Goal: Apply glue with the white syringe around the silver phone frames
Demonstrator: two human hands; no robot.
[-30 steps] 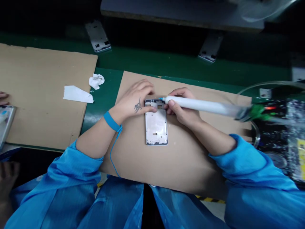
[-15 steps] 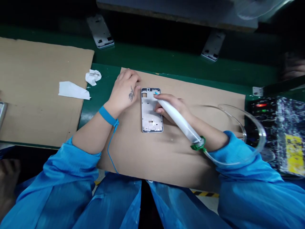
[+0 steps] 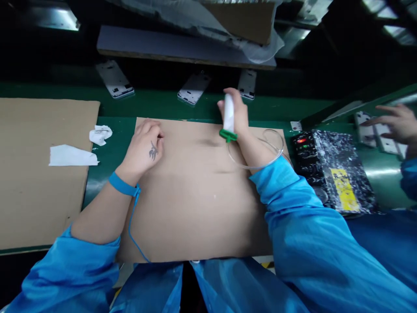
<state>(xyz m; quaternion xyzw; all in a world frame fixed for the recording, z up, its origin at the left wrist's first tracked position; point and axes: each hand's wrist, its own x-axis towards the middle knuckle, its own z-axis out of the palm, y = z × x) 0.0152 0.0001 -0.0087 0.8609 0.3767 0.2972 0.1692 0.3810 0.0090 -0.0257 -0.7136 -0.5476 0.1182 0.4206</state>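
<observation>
The right hand (image 3: 240, 115) is closed around a white tube (image 3: 229, 114), near a phone frame (image 3: 248, 82) at the back of a green table (image 3: 276, 106). Well apart, the left hand (image 3: 146, 147) rests on cardboard (image 3: 195, 208), its grip hidden.

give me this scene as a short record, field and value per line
left hand: fingers curled, resting on middle cardboard sheet
right hand: grips white syringe with green cap and clear tube
back row: three phone frames
left side: torn white paper, crumpled tissue
right side: speckled control box, red light lit; further right, co-worker's hand
</observation>
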